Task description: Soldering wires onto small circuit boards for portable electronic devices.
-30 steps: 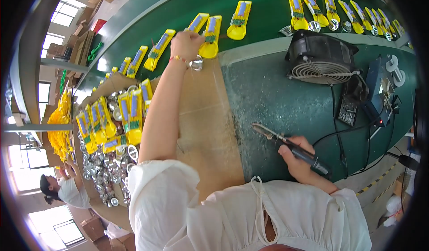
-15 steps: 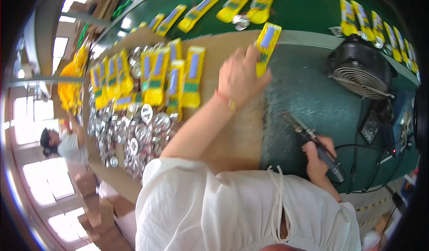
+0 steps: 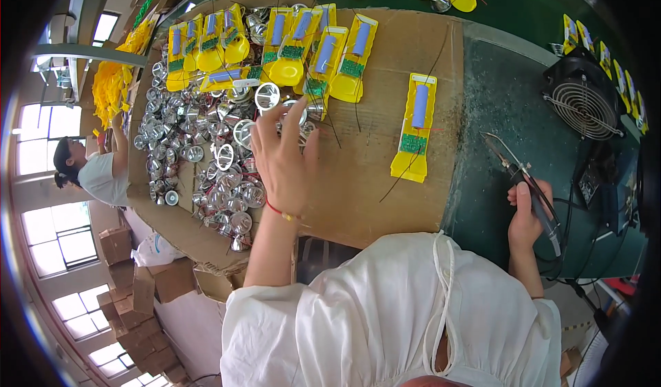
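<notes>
Factory workshop: soldering iron (image 3: 516,173), heaped silver reflectors (image 3: 226,193), green bench (image 3: 492,211), stacked cartons (image 3: 141,335).

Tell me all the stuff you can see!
Cardboard sheet: one, brown, centre
Reflector cups: many, silver, heaped left
Lone battery unit: one, yellow, on cardboard sheet
Other battery units: several, yellow, by reflector cups, top, right
Table: one, green, right
Fan: one, black, right
Soldering iron: one, black, right
Heap: one, yellow, left
Co-worker: one, white top, left
Windows: several, white, left
Boxes: several, brown, lower left
Left hand: one, bare, near reflector cups
Right hand: one, bare, holding soldering iron
</notes>
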`<action>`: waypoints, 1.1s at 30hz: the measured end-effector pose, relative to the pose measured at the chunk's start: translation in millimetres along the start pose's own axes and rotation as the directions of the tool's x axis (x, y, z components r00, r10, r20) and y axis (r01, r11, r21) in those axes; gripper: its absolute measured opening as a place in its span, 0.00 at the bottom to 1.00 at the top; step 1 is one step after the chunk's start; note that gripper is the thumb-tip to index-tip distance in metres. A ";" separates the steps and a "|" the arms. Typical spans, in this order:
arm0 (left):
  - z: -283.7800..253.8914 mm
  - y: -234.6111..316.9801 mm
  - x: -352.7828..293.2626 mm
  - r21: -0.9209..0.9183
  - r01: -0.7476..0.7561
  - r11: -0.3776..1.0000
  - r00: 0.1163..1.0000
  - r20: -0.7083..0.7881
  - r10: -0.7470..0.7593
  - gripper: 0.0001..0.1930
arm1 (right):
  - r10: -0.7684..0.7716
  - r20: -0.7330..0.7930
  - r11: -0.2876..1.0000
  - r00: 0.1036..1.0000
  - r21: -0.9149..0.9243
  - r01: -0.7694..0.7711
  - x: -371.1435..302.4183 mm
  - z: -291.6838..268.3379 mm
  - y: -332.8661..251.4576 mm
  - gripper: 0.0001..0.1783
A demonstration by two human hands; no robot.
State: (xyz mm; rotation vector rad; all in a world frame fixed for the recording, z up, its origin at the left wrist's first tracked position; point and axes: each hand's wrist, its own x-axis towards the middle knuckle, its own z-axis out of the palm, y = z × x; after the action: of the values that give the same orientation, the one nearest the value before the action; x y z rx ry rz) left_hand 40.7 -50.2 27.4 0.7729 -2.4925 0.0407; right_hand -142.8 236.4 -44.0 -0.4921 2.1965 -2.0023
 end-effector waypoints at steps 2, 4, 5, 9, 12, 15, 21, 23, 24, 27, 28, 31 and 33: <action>3.5 -8.0 10.9 0.054 -0.115 0.992 0.993 0.022 0.114 0.14 | 0.003 0.052 0.999 0.999 0.035 -0.005 -4.4 4.3 -8.0 0.09; 10.7 -18.1 12.0 0.038 -0.119 0.992 0.992 -0.038 0.120 0.11 | -0.007 0.067 0.999 0.998 0.045 0.004 -10.6 6.5 -13.9 0.09; 13.6 -18.9 15.7 0.015 -0.131 0.991 0.987 -0.090 0.132 0.09 | -0.009 0.074 0.999 0.997 0.050 0.006 -13.1 6.7 -15.2 0.09; -12.0 10.7 5.8 -0.644 0.310 0.699 0.935 0.076 -0.345 0.02 | 0.012 0.127 0.996 0.992 0.083 -0.023 -25.5 9.4 -24.1 0.10; 0.7 34.3 -20.4 -0.576 0.291 0.764 0.949 0.276 -0.154 0.02 | -0.082 0.291 0.997 0.953 0.031 0.076 -25.7 20.6 -26.9 0.09; 18.3 51.0 -30.8 -0.597 0.433 0.675 0.874 0.462 -0.151 0.04 | -0.169 0.427 0.978 0.888 -0.037 0.204 -20.0 32.6 -34.8 0.08; 35.6 60.3 -26.0 -0.677 0.503 0.538 0.842 0.525 -0.126 0.05 | -0.137 0.382 0.984 0.914 -0.051 0.169 -18.1 44.4 -39.4 0.09; 41.7 58.2 -25.1 -0.652 0.481 0.586 0.832 0.550 -0.070 0.05 | -0.157 0.372 0.978 0.915 -0.069 0.196 -17.6 47.1 -38.5 0.09; 44.1 57.1 -24.1 -0.628 0.454 0.632 0.819 0.574 -0.018 0.06 | -0.126 0.324 0.990 0.938 -0.024 0.142 -18.2 49.3 -35.8 0.09; 47.5 53.4 -18.2 -0.606 0.418 0.677 0.789 0.611 0.061 0.07 | -0.064 0.283 0.998 0.957 0.031 0.057 -18.2 54.2 -32.0 0.09; 48.9 53.1 -16.8 -0.605 0.420 0.676 0.787 0.614 0.062 0.07 | -0.038 0.292 0.999 0.956 0.041 0.028 -18.2 55.6 -31.3 0.08; 50.4 52.7 -13.5 -0.589 0.441 0.677 0.766 0.641 0.059 0.07 | 0.016 0.306 0.998 0.952 0.061 -0.036 -16.5 59.1 -30.8 0.08; 49.5 54.0 -12.0 -0.586 0.486 0.649 0.744 0.666 0.044 0.07 | 0.019 0.319 0.998 0.947 0.054 -0.038 -14.9 58.8 -32.2 0.08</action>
State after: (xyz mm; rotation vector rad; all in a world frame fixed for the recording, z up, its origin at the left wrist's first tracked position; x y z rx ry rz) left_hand -3.4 -7.5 -14.6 0.8084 -2.5711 -1.4900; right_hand -105.7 183.6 -20.7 -0.7157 1.9335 -1.8172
